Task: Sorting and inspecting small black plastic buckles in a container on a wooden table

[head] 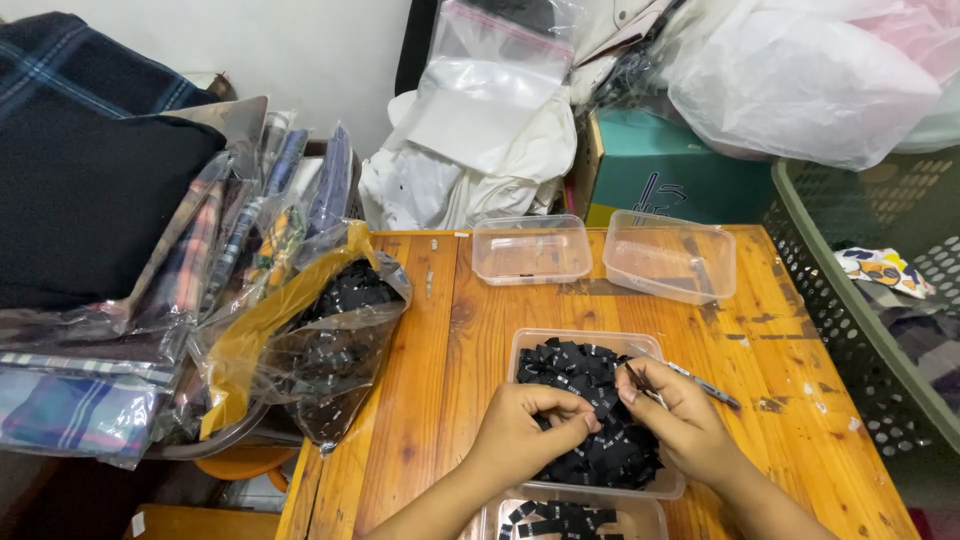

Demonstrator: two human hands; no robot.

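Note:
A clear plastic tub (530, 345) on the wooden table (430, 400) is heaped with small black fabric labels (585, 375). Both my hands hover over the heap. My left hand (525, 430) has its fingers curled and pinches a black label at the fingertips. My right hand (672, 415) meets it on the same label and also grips thin metal tweezers (640, 380) between its fingers. A second clear tub (570, 518) with a few black labels sits at the near edge, partly hidden by my wrists.
Two empty clear tubs (530, 250) (670, 258) stand at the back of the table. A pen (705, 385) lies right of the heap. A clear bag of black labels (330, 340) and bagged fabrics (120, 300) crowd the left. A green basket (850, 300) stands right.

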